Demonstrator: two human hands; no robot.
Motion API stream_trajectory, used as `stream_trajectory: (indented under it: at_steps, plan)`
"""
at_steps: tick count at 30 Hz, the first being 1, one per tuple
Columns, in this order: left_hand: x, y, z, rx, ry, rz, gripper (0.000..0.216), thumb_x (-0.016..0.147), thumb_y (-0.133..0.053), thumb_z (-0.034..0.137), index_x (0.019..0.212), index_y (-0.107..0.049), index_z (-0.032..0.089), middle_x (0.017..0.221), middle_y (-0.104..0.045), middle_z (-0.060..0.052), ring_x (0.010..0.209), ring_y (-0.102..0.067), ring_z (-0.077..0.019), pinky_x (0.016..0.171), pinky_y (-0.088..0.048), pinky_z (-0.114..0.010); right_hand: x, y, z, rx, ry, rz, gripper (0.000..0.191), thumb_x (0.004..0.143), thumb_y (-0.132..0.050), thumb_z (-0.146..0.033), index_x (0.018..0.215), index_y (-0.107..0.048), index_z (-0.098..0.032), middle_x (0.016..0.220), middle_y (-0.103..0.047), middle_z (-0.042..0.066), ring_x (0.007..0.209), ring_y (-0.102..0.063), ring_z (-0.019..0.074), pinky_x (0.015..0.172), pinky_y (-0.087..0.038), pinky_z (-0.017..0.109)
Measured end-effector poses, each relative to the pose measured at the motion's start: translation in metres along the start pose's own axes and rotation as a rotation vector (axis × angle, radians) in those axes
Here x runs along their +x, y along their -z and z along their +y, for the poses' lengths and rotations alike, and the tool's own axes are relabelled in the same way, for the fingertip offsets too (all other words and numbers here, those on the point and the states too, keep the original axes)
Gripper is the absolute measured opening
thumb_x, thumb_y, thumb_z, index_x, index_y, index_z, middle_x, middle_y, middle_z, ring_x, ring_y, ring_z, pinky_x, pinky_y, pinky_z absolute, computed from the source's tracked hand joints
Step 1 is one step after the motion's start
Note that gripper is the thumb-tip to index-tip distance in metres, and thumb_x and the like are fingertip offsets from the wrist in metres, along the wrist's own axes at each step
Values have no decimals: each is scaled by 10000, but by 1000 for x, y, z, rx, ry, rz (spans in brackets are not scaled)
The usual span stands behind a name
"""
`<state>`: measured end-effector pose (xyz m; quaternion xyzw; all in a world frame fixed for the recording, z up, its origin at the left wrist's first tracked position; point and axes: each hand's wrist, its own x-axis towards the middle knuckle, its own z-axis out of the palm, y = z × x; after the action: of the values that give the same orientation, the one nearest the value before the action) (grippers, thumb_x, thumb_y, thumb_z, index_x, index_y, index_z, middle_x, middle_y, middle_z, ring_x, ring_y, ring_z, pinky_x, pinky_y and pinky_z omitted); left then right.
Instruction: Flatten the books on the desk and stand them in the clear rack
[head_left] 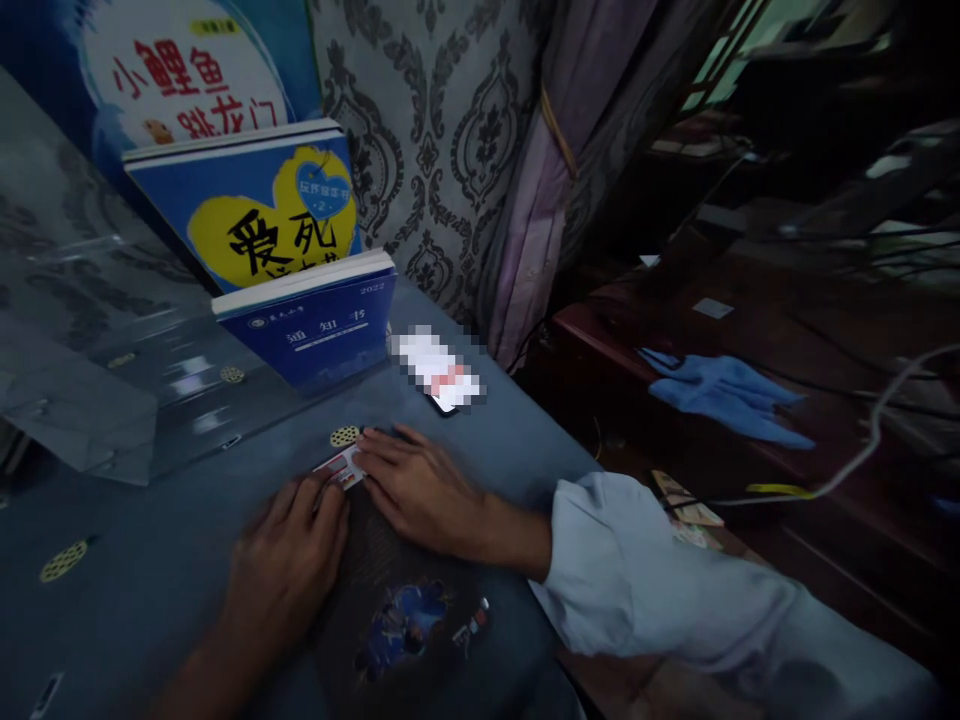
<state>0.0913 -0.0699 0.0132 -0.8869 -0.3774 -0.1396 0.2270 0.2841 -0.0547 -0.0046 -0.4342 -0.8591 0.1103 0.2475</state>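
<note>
My left hand (281,565) and my right hand (420,490) lie side by side on a dark flat book or sheet (409,615) that rests on the blue-grey tablecloth (135,610). Their fingers stretch out flat, and the fingertips of both meet at a small white and red card (341,468). The right forearm wears a pale blue sleeve. The frame is blurred by motion, so the exact grip on the card is unclear.
Two blue books (307,325) stand in a clear acrylic holder (112,330) at the back. A blurred-out card (439,370) lies beside them. To the right are a curtain (540,190), a dark wooden bench with a blue cloth (720,395) and cables (862,460).
</note>
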Motion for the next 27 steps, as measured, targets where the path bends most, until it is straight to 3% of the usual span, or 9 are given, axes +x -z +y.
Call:
stream_trajectory:
  at_steps: [4,7,13,21,27]
  plan:
    - [-1,0,1,2,11,20,311,1034,-376,153,956,-676,159,1003,-755,-91,816,-695,-229,650,-497,-357,-1,0,2,15,-37,29,286,982,-520,-154,1225,-670,-164,1335,-692,125,1328,-590,231,1179,-396,446]
    - [-4,-1,1,24,-16,35,340,1040,-364,151,1050,-702,118,1071,-769,-115,930,-721,-244,715,-543,-354,1,1,10,54,-47,69,268,970,-524,-143,1157,-713,-173,1267,-731,115,1273,-635,247,1122,-455,451]
    - [-8,-3,-1,-1,-33,21,352,1038,-388,163,1108,-723,83,1142,-768,-129,1037,-731,-255,838,-589,-353,10,7,31,335,-110,124,257,937,-564,-164,1102,-757,-209,1139,-781,73,1038,-735,229,935,-575,397]
    - [-10,-5,-5,-66,-55,-25,324,1016,-440,157,1168,-709,58,1221,-735,-163,1102,-721,-284,908,-593,-387,12,12,38,485,-157,98,250,957,-563,-226,1102,-766,-227,1056,-787,57,975,-737,207,866,-589,372]
    - [-15,-1,11,-85,4,-176,525,1050,-405,377,1342,-595,-16,1394,-593,-279,1307,-585,-384,1035,-530,-505,13,12,36,498,-154,123,254,960,-555,-243,1087,-775,-227,1028,-788,62,947,-746,213,845,-600,368]
